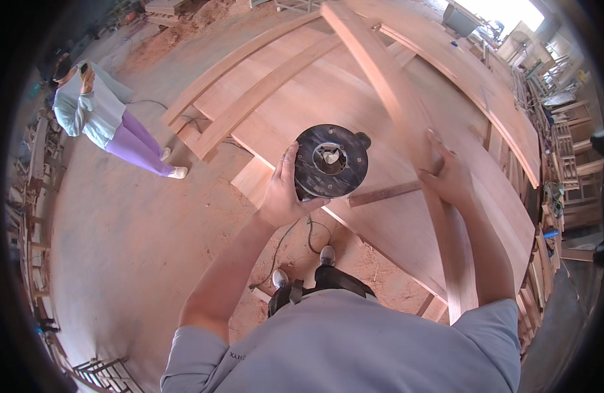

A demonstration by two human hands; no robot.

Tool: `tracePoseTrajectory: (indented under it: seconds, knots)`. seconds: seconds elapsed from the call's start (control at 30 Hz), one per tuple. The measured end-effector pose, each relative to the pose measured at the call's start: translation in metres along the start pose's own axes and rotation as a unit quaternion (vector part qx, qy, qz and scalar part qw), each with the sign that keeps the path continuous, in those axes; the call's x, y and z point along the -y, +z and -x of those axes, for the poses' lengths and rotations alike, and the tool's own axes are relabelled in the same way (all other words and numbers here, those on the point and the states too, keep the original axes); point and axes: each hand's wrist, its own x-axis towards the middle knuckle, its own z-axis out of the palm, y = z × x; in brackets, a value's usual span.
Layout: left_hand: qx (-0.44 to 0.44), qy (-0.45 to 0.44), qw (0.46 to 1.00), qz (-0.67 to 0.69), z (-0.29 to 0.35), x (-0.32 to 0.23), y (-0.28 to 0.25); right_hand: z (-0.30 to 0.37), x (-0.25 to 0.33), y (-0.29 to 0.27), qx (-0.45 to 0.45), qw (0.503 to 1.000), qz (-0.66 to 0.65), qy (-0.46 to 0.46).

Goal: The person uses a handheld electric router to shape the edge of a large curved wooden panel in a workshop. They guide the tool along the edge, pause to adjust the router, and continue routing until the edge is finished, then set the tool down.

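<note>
Black and disc-faced, the power tool is grasped in the left hand over the counter's near edge; it looks heavy and stiff, best taken by its body, clear of the centre. Over the counter's right part, the right hand clasps a long wooden plank, probably rigid and awkward to balance, best gripped across both edges near mid-length. Left of the counter, farther off, stands a person.

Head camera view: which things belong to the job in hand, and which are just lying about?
Job in hand:
Round-based black tool, held in the left hand
Long wooden beam, touched by the right hand

Apparently lying about:
Wooden frames, far right
Grey bin, at the top
</note>
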Motion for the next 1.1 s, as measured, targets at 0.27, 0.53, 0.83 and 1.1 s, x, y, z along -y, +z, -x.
tracePoseTrajectory:
  seconds: [0.27, 0.53, 0.83, 1.1]
  knots:
    - [0.008, -0.004, 1.0, -0.004, -0.003, -0.015, 0.009, 0.027, -0.185, 0.042, -0.028, 0.997, 0.026, 0.074]
    - [0.043, -0.03, 0.998, -0.042, -0.001, -0.019, 0.001, 0.027, -0.294, 0.092, -0.018, 0.986, 0.075, 0.15]
    - [0.085, -0.09, 0.992, -0.007, -0.001, -0.013, -0.008, 0.019, -0.368, 0.147, -0.085, 0.982, 0.069, 0.155]
    - [0.115, -0.095, 0.988, 0.035, -0.003, -0.006, -0.007, 0.011, -0.352, 0.157, -0.085, 0.958, 0.061, 0.267]
